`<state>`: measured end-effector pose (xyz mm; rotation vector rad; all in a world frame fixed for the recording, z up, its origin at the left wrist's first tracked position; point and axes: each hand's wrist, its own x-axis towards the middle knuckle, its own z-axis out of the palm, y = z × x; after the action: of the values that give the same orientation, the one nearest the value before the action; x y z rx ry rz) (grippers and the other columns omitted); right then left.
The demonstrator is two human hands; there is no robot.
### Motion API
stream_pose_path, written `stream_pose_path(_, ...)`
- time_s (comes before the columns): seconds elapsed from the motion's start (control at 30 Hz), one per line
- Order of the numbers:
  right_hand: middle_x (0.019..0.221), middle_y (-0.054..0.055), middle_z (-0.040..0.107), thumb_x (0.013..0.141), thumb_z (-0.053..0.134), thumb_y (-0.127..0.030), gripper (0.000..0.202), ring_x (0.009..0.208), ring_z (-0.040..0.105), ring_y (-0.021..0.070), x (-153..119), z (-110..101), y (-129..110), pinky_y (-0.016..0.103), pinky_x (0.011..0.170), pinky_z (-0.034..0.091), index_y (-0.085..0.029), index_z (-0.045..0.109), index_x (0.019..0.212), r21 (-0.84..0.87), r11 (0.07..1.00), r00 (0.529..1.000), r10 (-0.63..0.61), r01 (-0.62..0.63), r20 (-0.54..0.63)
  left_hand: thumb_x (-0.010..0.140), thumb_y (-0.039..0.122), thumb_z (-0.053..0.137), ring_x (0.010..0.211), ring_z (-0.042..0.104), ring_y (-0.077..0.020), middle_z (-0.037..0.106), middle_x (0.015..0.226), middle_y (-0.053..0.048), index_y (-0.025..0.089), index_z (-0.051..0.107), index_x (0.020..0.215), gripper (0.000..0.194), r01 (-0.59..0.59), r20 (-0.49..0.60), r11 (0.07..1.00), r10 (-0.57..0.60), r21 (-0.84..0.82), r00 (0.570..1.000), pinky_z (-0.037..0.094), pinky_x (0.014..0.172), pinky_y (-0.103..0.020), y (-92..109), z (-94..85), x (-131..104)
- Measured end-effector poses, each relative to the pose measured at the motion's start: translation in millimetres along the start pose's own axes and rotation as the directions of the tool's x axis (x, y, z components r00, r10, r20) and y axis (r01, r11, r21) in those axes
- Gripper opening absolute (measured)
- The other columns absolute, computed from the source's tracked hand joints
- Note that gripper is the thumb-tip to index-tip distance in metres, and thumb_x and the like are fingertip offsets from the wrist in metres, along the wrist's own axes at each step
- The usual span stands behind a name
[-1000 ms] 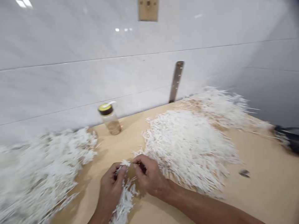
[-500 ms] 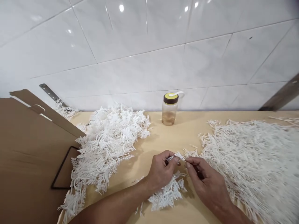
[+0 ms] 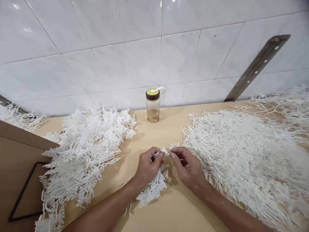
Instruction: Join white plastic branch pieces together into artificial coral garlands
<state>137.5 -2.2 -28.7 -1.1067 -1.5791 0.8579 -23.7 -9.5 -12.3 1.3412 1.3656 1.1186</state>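
Observation:
My left hand [image 3: 149,166] pinches a small white branched piece [image 3: 164,150] between thumb and fingers near the middle of the view. Close on its right, my right hand [image 3: 189,166] has thumb and index finger pressed together at the tip of that piece; whether they grip anything is too small to tell. Below my left hand lies a small cluster of white pieces [image 3: 153,191] on the table. A large tangled white heap [image 3: 82,154] is on the left, and a wider heap of thin white pieces [image 3: 236,151] spreads on the right.
A clear bottle [image 3: 153,106] with a yellow and black lid stands near the tiled wall [image 3: 101,71]. A cardboard box [image 3: 19,174] is at the left edge. A metal bracket [image 3: 257,67] leans at the back right of the wooden table [image 3: 166,129].
The view has turned to the right, so the bottle, heaps and hands appear further left. More of the right heap and bracket shows. Both hands keep nearly the same pose.

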Motion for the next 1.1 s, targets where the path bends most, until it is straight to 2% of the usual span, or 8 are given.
stream_pose_path(0.1, 0.084, 0.004, 0.065, 0.092, 0.059, -0.035, 0.021, 0.061, 0.057, 0.0120, 0, 1, 5, 0.023, 0.050, 0.048, -0.019, 0.061, 0.104, -0.012, 1.000, 1.000, -0.027, 0.027, 0.001, 0.087, 0.037, 0.058, 0.051, 0.037, -0.0079, 0.049, 0.058, 0.004, 0.015, 0.066, 0.082, 0.024, -0.025, 0.012, 0.996, 0.025, 0.083, 1.000, 0.031, 0.049, -0.020, 2, 0.9, -1)
stream_pose_path(0.2, 0.089, 0.005, 0.066, 0.091, 0.061, -0.037, 0.023, 0.065, 0.059, 0.0132, 1, 2, 8, 0.024, 0.052, 0.049, -0.019, 0.062, 0.105, -0.043, 0.999, 0.999, -0.026, 0.027, 0.030, 0.087, 0.033, 0.055, 0.053, 0.039, -0.0085, 0.053, 0.060, 0.003, 0.014, 0.068, 0.083, 0.023, -0.048, 0.024, 0.988, 0.045, 0.149, 0.999, 0.032, 0.050, -0.020, 5, 1.3, -3)
stream_pose_path(0.37, 0.083, 0.004, 0.067, 0.093, 0.057, -0.033, 0.017, 0.070, 0.061, 0.0150, 5, 0, 4, 0.027, 0.061, 0.050, -0.019, 0.066, 0.091, -0.117, 0.992, 0.998, -0.045, 0.051, 0.054, 0.088, 0.035, 0.054, 0.058, 0.045, -0.0105, 0.058, 0.065, 0.001, 0.015, 0.069, 0.086, 0.025, -0.071, 0.033, 0.982, 0.066, 0.174, 0.997, 0.037, 0.055, -0.021, 5, 0.2, -3)
stream_pose_path(0.6, 0.071, 0.001, 0.063, 0.093, 0.054, -0.035, 0.021, 0.061, 0.055, 0.0130, 8, -1, 4, 0.025, 0.056, 0.045, -0.018, 0.064, 0.086, -0.049, 0.998, 0.999, 0.026, -0.024, 0.043, 0.089, 0.043, 0.056, 0.052, 0.035, -0.0085, 0.048, 0.059, 0.004, 0.015, 0.068, 0.090, 0.030, -0.063, 0.023, 0.988, 0.060, 0.140, 0.998, 0.030, 0.050, -0.020, 0, -1.6, -3)
stream_pose_path(0.73, 0.073, 0.001, 0.063, 0.092, 0.056, -0.032, 0.018, 0.063, 0.055, 0.0126, 8, 0, 2, 0.024, 0.058, 0.044, -0.018, 0.064, 0.084, -0.013, 1.000, 0.999, 0.016, -0.016, 0.028, 0.087, 0.045, 0.059, 0.054, 0.040, -0.0087, 0.052, 0.061, 0.003, 0.014, 0.067, 0.086, 0.032, -0.045, -0.015, 0.994, 0.046, 0.096, 0.999, 0.034, 0.051, -0.020, 0, -2.8, 0)
stream_pose_path(0.83, 0.073, 0.001, 0.063, 0.090, 0.057, -0.029, 0.015, 0.064, 0.056, 0.0125, 8, 0, -2, 0.024, 0.059, 0.045, -0.018, 0.063, 0.082, -0.006, 1.000, 1.000, 0.002, -0.002, 0.011, 0.083, 0.049, 0.064, 0.052, 0.043, -0.0093, 0.053, 0.059, 0.003, 0.013, 0.068, 0.086, 0.036, 0.020, -0.023, 0.998, -0.019, 0.055, 1.000, 0.036, 0.049, -0.020, 2, -4.5, 3)
stream_pose_path(0.93, 0.074, 0.000, 0.062, 0.089, 0.057, -0.026, 0.011, 0.065, 0.056, 0.0122, 9, -1, -5, 0.024, 0.060, 0.045, -0.018, 0.062, 0.085, -0.024, 0.999, 1.000, -0.026, 0.026, 0.002, 0.080, 0.050, 0.066, 0.051, 0.047, -0.0105, 0.059, 0.060, 0.001, 0.013, 0.068, 0.094, 0.040, 0.075, 0.015, 0.997, -0.075, 0.029, 0.997, 0.038, 0.048, -0.021, 4, -6.6, 5)
stream_pose_path(1.1, 0.076, 0.002, 0.063, 0.091, 0.054, -0.026, 0.012, 0.069, 0.057, 0.0135, 10, -3, -8, 0.026, 0.063, 0.046, -0.018, 0.064, 0.088, -0.074, 0.995, 0.998, -0.069, 0.070, 0.003, 0.080, 0.049, 0.066, 0.058, 0.052, -0.0129, 0.064, 0.068, -0.001, 0.014, 0.070, 0.094, 0.038, 0.029, 0.066, 0.995, -0.035, 0.093, 0.997, 0.042, 0.053, -0.022, 3, -8.5, 6)
